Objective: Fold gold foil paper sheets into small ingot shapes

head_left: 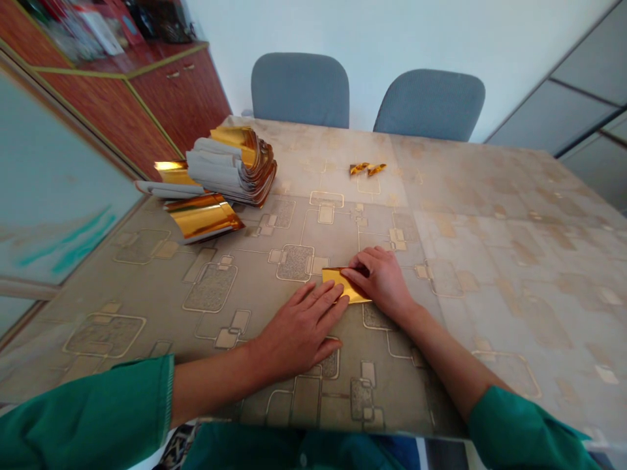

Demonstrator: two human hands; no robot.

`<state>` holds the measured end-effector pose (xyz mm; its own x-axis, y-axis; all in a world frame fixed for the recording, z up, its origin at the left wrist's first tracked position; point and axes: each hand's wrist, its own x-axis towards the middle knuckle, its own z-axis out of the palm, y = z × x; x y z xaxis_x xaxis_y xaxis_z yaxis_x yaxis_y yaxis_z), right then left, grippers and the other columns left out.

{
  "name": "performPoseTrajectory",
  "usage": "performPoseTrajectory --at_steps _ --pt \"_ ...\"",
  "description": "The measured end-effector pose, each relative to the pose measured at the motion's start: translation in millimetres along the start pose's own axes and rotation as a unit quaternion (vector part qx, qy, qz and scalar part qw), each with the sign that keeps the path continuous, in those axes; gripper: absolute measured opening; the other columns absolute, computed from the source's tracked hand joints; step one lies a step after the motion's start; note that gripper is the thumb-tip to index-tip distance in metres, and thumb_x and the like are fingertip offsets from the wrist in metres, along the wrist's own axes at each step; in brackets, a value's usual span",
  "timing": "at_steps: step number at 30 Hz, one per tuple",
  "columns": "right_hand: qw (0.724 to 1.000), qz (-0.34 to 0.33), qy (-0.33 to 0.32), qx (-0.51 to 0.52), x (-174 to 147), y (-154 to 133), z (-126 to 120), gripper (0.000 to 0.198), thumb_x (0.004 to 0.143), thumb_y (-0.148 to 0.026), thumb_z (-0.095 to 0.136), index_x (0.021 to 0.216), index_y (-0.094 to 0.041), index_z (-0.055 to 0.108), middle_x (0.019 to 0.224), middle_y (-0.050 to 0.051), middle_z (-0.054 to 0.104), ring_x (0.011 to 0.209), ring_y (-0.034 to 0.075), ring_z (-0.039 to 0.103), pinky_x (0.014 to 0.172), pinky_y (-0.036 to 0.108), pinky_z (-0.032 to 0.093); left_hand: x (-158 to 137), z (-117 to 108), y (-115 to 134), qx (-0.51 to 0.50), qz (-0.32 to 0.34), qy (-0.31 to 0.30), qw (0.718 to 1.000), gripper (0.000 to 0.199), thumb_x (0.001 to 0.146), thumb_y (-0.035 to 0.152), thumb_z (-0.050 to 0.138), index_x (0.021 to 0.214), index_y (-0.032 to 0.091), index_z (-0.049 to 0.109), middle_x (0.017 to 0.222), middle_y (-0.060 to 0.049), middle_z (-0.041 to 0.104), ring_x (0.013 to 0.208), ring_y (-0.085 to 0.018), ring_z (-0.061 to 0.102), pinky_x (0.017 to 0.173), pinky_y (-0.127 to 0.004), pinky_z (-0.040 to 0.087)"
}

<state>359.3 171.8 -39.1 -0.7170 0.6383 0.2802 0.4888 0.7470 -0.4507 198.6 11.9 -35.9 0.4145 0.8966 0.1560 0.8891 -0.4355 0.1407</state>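
A small piece of gold foil paper [333,276] lies on the patterned tabletop in front of me, shiny side up. My left hand [306,326] rests flat with fingers stretched out, its fingertips pressing the paper's near left part. At the paper's right side, my right hand [382,281] has thumb and forefinger pinched on its far edge; the other fingers are curled, and the hand covers the paper's right end. Farther back sit two small twisted gold foil pieces [368,170], side by side.
A thick stack of folded gold foil sheets [220,163] with pale backs stands at the back left, with a loose gold sheet [200,215] before it. Two grey-blue chairs [300,91] are behind the table [465,228]. A wooden cabinet [171,98] stands at the far left.
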Motion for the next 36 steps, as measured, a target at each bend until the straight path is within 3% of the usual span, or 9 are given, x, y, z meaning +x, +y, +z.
performPoseTrajectory --at_steps 16,21,24,27,31,36 --pt "0.994 0.035 0.021 -0.104 -3 -5 4 0.025 0.088 -0.042 0.068 0.083 -0.021 0.056 0.080 0.003 0.067 0.081 0.023 0.059 0.073 0.034 0.032 3 -4 -1 0.011 0.007 -0.015 1.000 0.060 0.094 0.050 0.055 0.140 0.012 0.047 0.147 -0.018 0.046 0.135 -0.035 0.043 0.111 -0.050 0.033" --pt "0.993 0.035 0.046 -0.108 -1 0 7 0.023 0.095 -0.039 0.057 0.081 -0.021 0.056 0.075 0.003 0.067 0.073 0.021 0.058 0.071 0.033 0.032 4 -4 -1 0.016 0.009 -0.025 1.000 0.061 0.094 0.049 0.055 0.141 0.011 0.046 0.149 -0.019 0.044 0.138 -0.035 0.040 0.112 -0.050 0.031" --pt "0.990 0.035 0.055 -0.122 -3 2 -5 0.019 0.096 -0.033 0.055 0.082 -0.020 0.060 0.077 0.005 0.068 0.074 0.022 0.057 0.070 0.034 0.033 4 -4 -1 0.015 0.007 -0.034 0.999 0.062 0.094 0.049 0.055 0.142 0.010 0.045 0.150 -0.019 0.042 0.138 -0.035 0.040 0.113 -0.051 0.031" --pt "0.988 -0.030 0.077 -0.129 -14 -9 -23 0.020 0.099 -0.028 0.051 0.089 -0.020 0.066 0.085 0.006 0.070 0.084 0.022 0.056 0.076 0.036 0.034 4 -6 0 0.014 0.002 -0.035 0.999 0.061 0.094 0.049 0.054 0.142 0.011 0.044 0.149 -0.019 0.044 0.138 -0.035 0.041 0.112 -0.051 0.032" --pt "0.974 -0.193 0.011 -0.121 -41 -30 -33 0.019 0.100 -0.026 0.051 0.094 -0.023 0.069 0.090 0.003 0.073 0.091 0.020 0.056 0.091 0.038 0.033 6 -8 0 0.020 0.003 -0.026 0.999 0.058 0.094 0.048 0.056 0.138 0.011 0.049 0.146 -0.018 0.048 0.137 -0.034 0.042 0.113 -0.051 0.030" --pt "0.973 -0.178 0.020 -0.145 -67 -30 -25 0.020 0.099 -0.025 0.053 0.112 -0.021 0.068 0.106 0.003 0.074 0.093 0.021 0.056 0.098 0.041 0.032 5 -8 -1 0.026 0.007 -0.028 0.999 0.062 0.094 0.052 0.054 0.141 0.012 0.046 0.147 -0.019 0.046 0.137 -0.033 0.041 0.114 -0.052 0.028"
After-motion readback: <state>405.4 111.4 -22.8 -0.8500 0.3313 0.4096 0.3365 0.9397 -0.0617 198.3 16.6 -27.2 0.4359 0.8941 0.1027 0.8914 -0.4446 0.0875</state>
